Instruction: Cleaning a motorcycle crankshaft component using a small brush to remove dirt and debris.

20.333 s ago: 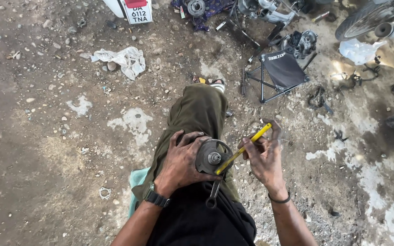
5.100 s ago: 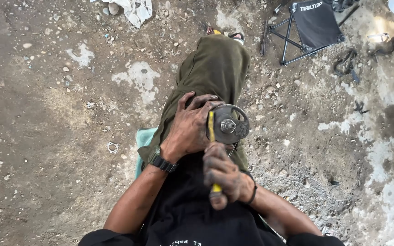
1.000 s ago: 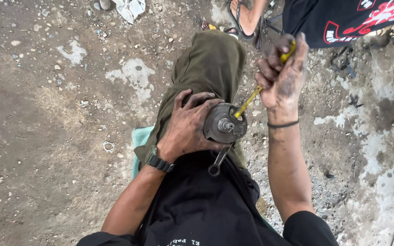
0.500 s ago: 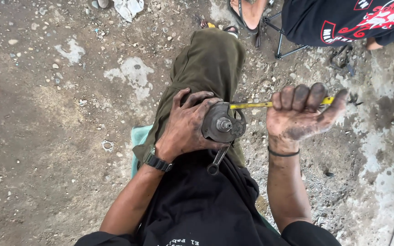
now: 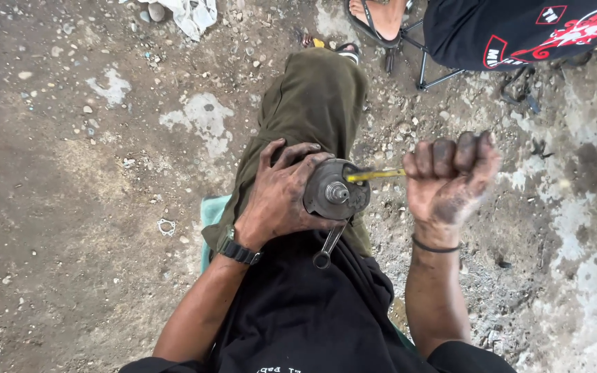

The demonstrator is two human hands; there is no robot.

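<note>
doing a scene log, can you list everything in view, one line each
crankshaft: 1, dark grey metal, on the thigh
yellow-handled tool: 1, tip at the crankshaft
rag: 1, white, top edge
gasket: 1, pale, on the dirt at left
folding stool: 1, black frame, top right
other person's shirt: 1, black with red print, top right
left hand: grips the crankshaft
right hand: fist around the tool

Count: one crankshaft (image 5: pixel 335 192) under the left fingers; one yellow-handled tool (image 5: pixel 374 175) inside the right fingers; one connecting rod (image 5: pixel 327 247) below the left fingers (hanging); one gasket (image 5: pixel 166 226), well left of them.
</note>
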